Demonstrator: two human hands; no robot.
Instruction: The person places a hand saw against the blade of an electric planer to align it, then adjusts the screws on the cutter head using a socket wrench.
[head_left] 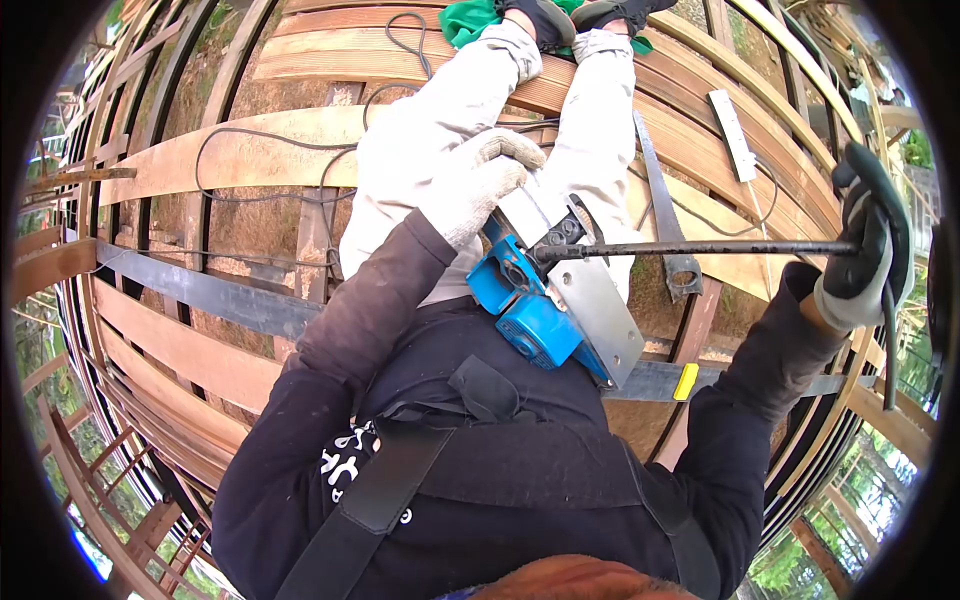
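A blue electric planer (520,310) lies across my lap, its flat metal sole (600,310) turned upward. My left hand (475,185), in a pale work glove, grips the planer's front end with the fingers curled. Held in my right hand (865,240), in a black and white glove, is a long dark L-shaped wrench (700,248). The wrench's far end meets the planer near its cutter area; the bolt there is hidden. Its bent arm hangs below my right hand.
Timber slats (330,35) with gaps between them lie beneath me. A handsaw (655,190) rests right of my legs, near a white power strip-like bar (733,135). A black cord (270,200) loops at left. A yellow piece (686,381) sits on a grey bar.
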